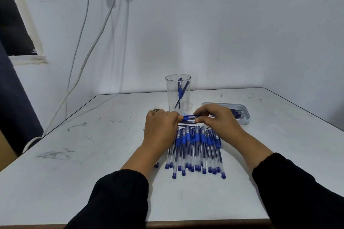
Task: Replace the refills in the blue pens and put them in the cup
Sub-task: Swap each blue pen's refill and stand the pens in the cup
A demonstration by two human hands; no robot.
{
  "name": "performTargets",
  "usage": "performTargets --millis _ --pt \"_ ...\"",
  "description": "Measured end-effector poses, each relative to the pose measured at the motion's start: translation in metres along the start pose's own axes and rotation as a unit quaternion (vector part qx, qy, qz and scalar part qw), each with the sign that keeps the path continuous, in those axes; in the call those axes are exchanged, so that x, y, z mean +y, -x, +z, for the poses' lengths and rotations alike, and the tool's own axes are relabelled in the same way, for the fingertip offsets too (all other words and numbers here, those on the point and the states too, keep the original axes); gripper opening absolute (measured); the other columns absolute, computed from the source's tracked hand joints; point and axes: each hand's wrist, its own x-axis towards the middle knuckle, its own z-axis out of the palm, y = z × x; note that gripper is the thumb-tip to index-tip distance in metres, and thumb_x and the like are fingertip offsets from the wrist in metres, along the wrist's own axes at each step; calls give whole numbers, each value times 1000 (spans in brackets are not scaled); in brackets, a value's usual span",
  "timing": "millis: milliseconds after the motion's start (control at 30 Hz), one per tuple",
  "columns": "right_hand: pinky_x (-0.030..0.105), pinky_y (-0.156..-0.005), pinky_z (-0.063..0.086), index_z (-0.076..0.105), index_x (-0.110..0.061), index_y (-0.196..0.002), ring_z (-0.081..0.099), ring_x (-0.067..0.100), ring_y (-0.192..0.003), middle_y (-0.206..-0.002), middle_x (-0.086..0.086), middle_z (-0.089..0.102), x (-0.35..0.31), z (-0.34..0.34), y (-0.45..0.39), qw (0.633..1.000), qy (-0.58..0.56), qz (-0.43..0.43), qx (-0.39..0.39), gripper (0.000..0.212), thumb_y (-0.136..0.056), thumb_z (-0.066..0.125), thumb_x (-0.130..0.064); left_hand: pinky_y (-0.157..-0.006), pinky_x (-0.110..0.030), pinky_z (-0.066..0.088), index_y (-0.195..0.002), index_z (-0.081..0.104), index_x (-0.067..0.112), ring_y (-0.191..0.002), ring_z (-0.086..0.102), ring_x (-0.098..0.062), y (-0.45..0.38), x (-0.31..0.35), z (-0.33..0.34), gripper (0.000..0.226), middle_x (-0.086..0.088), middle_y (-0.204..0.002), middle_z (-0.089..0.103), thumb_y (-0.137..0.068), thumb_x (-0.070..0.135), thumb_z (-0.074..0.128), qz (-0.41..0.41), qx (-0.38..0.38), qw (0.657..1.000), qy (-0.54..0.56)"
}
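Head view of a pen-refilling station on a white surface [93, 173], described outward from the viewer, with places given relative to the clear cup [178, 95].

Nearest lies a row of blue pens [195, 150], well in front of the cup and on the viewer's side of it; their long axes run toward and away from the viewer, end plugs toward the viewer and blue grips toward the cup.

Beyond the row, just in front of the cup's base, the two hands meet over a single pen [189, 116]. The left hand [161, 126] curls its fingers round one end; the right hand [214, 119] pinches the other end between thumb and fingertips. The held pen's long axis lies across the view, roughly at right angles to the row below, so that each hand has one end. Whether barrel and tip are being joined or parted cannot be told. A few loose refills [188, 122] lie on the surface directly beneath the hands.

To the right of the cup and level with its base sits a shallow tray [245, 119] holding further refills; the right hand is the nearer to it.

Farthest, the cup stands upright with two pens already leaning inside. It lies straight ahead of the hands and a little left of the gap between them, about equally near to either, so a finished pen would have to be turned upright to enter it.
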Motion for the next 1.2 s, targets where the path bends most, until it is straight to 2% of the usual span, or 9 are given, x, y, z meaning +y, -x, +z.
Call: performTargets --millis 167,267,433,533,633,700,900,1033,1200 --pt "29 -84 53 72 -26 -82 67 4 -81 -81 -10 73 -6 5 -5 975 -212 47 55 22 -80 73 -4 -79 -27 18 -100 67 27 -87 53 -15 -6 -6 1 24 9 -87 68 -96 39 47 30 79 996 33" --pt "33 -84 57 71 -21 -88 70 19 -89 -84 -5 73 -8 0 -11 946 -300 58 110 22 -84 68 0 -81 -29 19 -99 68 27 -87 54 -15 -9 -17 -2 25 10 -83 69 -91 45 53 -6 111 993 30" --pt "32 -84 57 69 -15 -93 68 31 -94 -93 8 68 -10 -25 -27 888 -385 56 246 22 -81 71 3 -88 -32 23 -106 67 22 -99 53 -18 -23 -34 -5 27 5 -89 69 -91 41 56 -101 116 986 67" --pt "29 -81 56 69 -16 -87 68 34 -98 -100 18 69 -22 -41 -51 865 -396 51 305 19 -80 72 2 -96 -34 23 -122 59 24 -115 45 -20 -49 -32 -6 42 5 -109 65 -89 49 54 -146 65 981 105" --pt "33 -82 58 71 -18 -89 70 27 -91 -98 12 71 -34 -47 -83 891 -315 28 326 18 -80 71 -3 -104 -40 25 -144 32 23 -130 35 -25 -79 -27 -3 76 -6 -135 50 -82 63 55 -186 -41 975 117" --pt "36 -86 57 72 -22 -90 69 21 -87 -92 1 71 -40 -43 -101 926 -224 15 302 20 -79 69 -6 -103 -41 27 -148 20 22 -131 35 -28 -94 -23 2 89 -9 -140 45 -79 64 58 -188 -89 971 120" --pt "18 -89 45 74 -13 -105 63 12 -99 -107 1 71 -52 -10 -118 987 -22 3 162 25 -86 60 -6 -95 -40 33 -130 36 21 -112 54 -26 -107 -21 17 66 -1 -117 62 -80 55 63 -200 -49 964 171" --pt "34 -100 44 72 -18 -109 60 18 -110 -115 -2 69 -49 6 -116 991 106 11 84 28 -90 54 -14 -92 -40 33 -129 36 22 -110 56 -24 -106 -23 19 65 1 -115 63 -80 54 63 -196 -34 965 169" --pt "37 -90 35 73 -17 -90 60 23 -98 -96 -2 72 -40 13 -116 980 188 18 58 32 -93 44 -28 -93 -40 34 -131 34 22 -110 55 -24 -106 -22 19 67 1 -115 62 -80 55 62 -198 -36 967 157"
